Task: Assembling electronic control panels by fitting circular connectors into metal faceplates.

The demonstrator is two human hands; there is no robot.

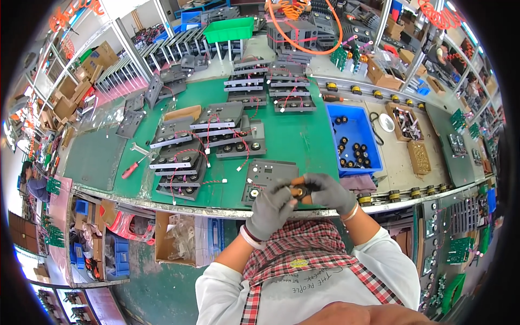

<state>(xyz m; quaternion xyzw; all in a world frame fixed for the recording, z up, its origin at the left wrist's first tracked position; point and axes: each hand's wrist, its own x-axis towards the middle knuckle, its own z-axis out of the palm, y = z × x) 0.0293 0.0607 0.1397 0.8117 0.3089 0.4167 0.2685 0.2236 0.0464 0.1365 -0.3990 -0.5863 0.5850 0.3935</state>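
In front of me at the bench edge, my gloved hands meet around a small black round part with a brass-coloured centre (301,192). My right hand (328,194) grips it from the right, fingers closed. Pressed against its other side are the closed, bare-tipped fingers of my left hand (268,211). A grey metal plate (273,172) with holes lies flat just beyond my left hand, with a pale round fitting (254,193) at its near left corner. To the right, a blue bin (353,110) holds several similar black round parts (358,153).
Stacked grey metal assemblies with red wires (219,120) cover the green mat's left and middle. A red-handled screwdriver (130,170) and a wrench (140,148) lie left of them. Right of the bin are a tape roll (385,123) and an open carton of parts (406,122).
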